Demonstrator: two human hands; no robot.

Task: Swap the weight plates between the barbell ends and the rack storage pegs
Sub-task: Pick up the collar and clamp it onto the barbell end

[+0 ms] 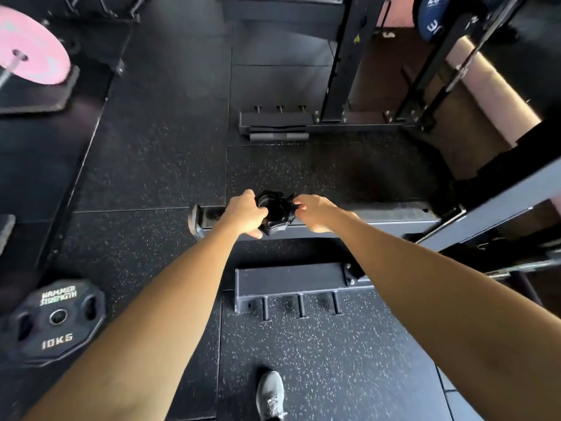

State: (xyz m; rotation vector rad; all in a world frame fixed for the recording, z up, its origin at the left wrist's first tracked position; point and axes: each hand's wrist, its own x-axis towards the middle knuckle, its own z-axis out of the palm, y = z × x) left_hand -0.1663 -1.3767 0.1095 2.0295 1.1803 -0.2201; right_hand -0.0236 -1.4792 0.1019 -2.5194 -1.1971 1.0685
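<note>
Forearms: both bare, nearest cam, reach fwd and down to mid frame.
Left hand [245,214]: grip closed round the black barbell collar [275,213], fingers curled over its left side, thumb under.
Right hand [315,212]: fingertips pinch the collar's lever tab on its right side; the other fingers loosely curled.
Collar: a clamp type, black, held between both hands above the rack base beam [394,215]; can't tell if it sits on a bar sleeve or is held free.
Shoe [271,395]: grey trainer, bottom centre, on speckled rubber floor [334,360].
Near peg block [288,284]: grey steel, three short pegs pointing toward cam, just below the hands.
Far peg block [276,120]: at base of black upright [349,56], three small pegs.
10 kg plate [56,322]: black, "HAMMER STRENGTH" and "10KG", flat on floor at lower left, well apart from hands.
Pink plate [30,47]: top left, on a bar end, blurred.
Blue plate [432,16]: marked 20, top right on the rack.
Barbell [528,265]: steel shaft at right edge, partly hidden by right arm.
</note>
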